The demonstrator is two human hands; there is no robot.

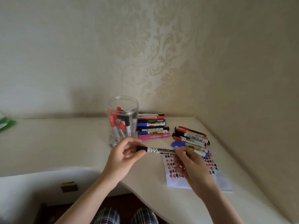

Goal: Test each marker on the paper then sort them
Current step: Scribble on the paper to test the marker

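I hold a white whiteboard marker (159, 150) with a black cap level above the table. My left hand (125, 156) pinches its black cap end. My right hand (190, 164) grips the barrel's other end, hiding it. Below my right hand lies the test paper (221, 181), covered with red, blue and black scribbles. A clear plastic jar (123, 109) behind my left hand stands upright with several red and black markers inside. One row of markers (152, 126) lies right of the jar, another group (191, 138) beyond the paper.
The cream table (64, 143) curves in at its front edge towards my lap. It meets the patterned wall at the back. A green object (6, 124) lies at the far left. A small dark box (69, 186) shows below the table's front.
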